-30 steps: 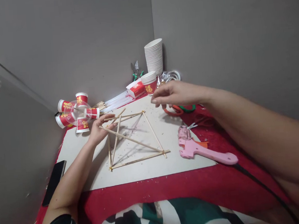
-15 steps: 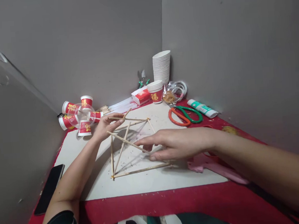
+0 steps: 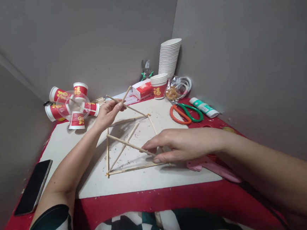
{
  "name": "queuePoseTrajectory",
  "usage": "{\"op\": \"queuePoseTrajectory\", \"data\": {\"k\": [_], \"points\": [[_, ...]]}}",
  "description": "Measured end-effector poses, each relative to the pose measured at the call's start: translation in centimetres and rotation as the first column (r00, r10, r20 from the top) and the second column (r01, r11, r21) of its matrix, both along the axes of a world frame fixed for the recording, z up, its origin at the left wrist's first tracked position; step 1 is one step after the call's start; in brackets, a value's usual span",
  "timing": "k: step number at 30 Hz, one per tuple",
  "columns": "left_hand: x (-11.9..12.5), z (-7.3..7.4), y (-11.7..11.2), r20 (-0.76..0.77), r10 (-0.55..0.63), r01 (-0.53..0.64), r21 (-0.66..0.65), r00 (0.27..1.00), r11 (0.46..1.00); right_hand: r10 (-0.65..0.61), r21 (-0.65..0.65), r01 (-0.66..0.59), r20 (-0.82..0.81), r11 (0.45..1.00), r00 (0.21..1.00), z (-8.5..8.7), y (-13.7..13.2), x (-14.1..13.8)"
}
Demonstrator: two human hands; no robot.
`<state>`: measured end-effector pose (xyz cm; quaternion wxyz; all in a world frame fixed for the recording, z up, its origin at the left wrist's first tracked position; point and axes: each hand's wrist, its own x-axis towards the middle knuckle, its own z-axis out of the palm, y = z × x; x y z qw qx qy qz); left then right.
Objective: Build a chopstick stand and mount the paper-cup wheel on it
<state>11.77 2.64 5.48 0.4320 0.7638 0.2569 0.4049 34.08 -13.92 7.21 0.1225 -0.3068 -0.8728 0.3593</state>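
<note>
A frame of thin wooden sticks (image 3: 136,168) lies on a white board (image 3: 95,185), its corners bound with something yellowish. From its corners, further sticks rise and cross in pairs. My left hand (image 3: 109,113), at the far side, is closed with thumb and fingertips on two crossed sticks (image 3: 127,93). On the near side, my right hand (image 3: 175,145) has its thumb and fingers about the lower part of a slanted stick (image 3: 129,144). That stick crosses another stick (image 3: 132,133). The right hand hides the frame's near right corner.
A wheel of red paper cups (image 3: 76,120) stands at left, above a phone (image 3: 33,188). Behind are cup stacks (image 3: 170,57), a red-white box (image 3: 143,89) and pliers (image 3: 146,71). Scissors (image 3: 192,112), a green-white tube (image 3: 204,107) and a pink tool (image 3: 218,170) lie at right.
My left hand has lifted, raising the far pair of sticks so they cross higher. My right hand stays by the near stick. The whole view has shifted slightly.
</note>
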Motion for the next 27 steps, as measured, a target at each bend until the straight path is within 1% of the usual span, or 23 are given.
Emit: {"op": "queuePoseTrajectory", "data": {"k": [3,6,10,14,19,23,27], "points": [[0.1,-1.0,0.5,-0.062,-0.022,0.022,-0.008,0.998,1.000,0.001,-0.028,0.000,0.029,1.000,1.000,-0.1,0.2,-0.2],[0.2,-2.0,1.1,-0.138,-0.038,0.037,-0.011,0.990,0.999,-0.017,-0.038,0.020,0.091,0.999,0.996,-0.3,0.4,-0.4],[0.3,-2.8,1.8,-0.231,0.019,-0.028,-0.038,0.973,0.999,-0.031,-0.024,0.035,0.149,0.999,0.988,-0.4,0.4,-0.6],[0.6,-2.9,1.8,-0.229,0.026,-0.045,-0.082,0.973,0.996,-0.036,-0.017,0.040,0.179,0.999,0.983,-0.3,0.4,-0.7],[0.4,-2.7,1.8,-0.245,-0.021,-0.005,-0.106,0.969,0.994,-0.073,-0.005,0.075,0.215,0.997,0.974,-0.2,0.4,-0.8],[-0.1,-2.8,1.8,-0.314,-0.060,0.021,-0.127,0.948,0.992,-0.091,-0.022,0.100,0.273,0.995,0.958,-0.5,0.4,-0.9],[-0.7,-2.9,2.0,-0.372,-0.061,-0.005,-0.175,0.926,0.985,-0.079,-0.045,0.094,0.270,0.995,0.960,-0.5,0.3,-1.0]]}}
